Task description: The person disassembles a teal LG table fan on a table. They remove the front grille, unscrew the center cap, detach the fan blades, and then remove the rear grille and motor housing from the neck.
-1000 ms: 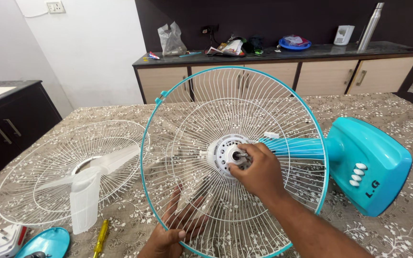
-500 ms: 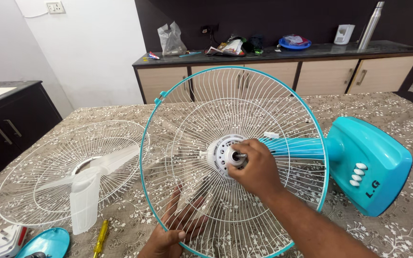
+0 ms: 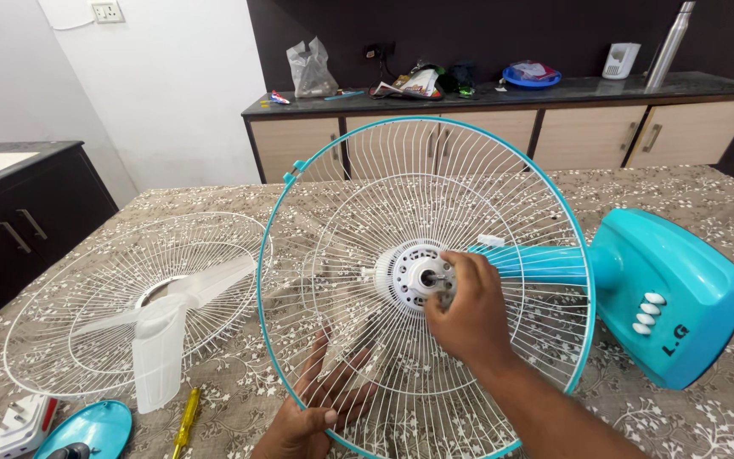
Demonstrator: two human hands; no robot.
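Note:
A teal table fan lies on its side on the patterned table, its base [image 3: 681, 293] at the right. Its white wire rear guard [image 3: 367, 212] with a teal rim stands tilted toward me. My right hand [image 3: 465, 310] pinches the round white nut [image 3: 428, 277] at the guard's hub, around the motor shaft. My left hand [image 3: 316, 416] grips the guard's lower rim, fingers spread behind the wires. To the left the loose front guard [image 3: 78, 314] lies flat with the translucent fan blade [image 3: 167, 327] on it.
A yellow screwdriver [image 3: 186, 419], a teal round cap [image 3: 87, 429] and a white plug adapter [image 3: 20, 423] lie at the table's near left. A dark cabinet [image 3: 19, 221] stands left. A long sideboard [image 3: 503, 119] with clutter and a steel bottle [image 3: 669, 42] runs behind.
My right hand has shifted slightly down and right on the hub, fingers turning on the nut. The view moved a little to the right. My left hand stays on the rim.

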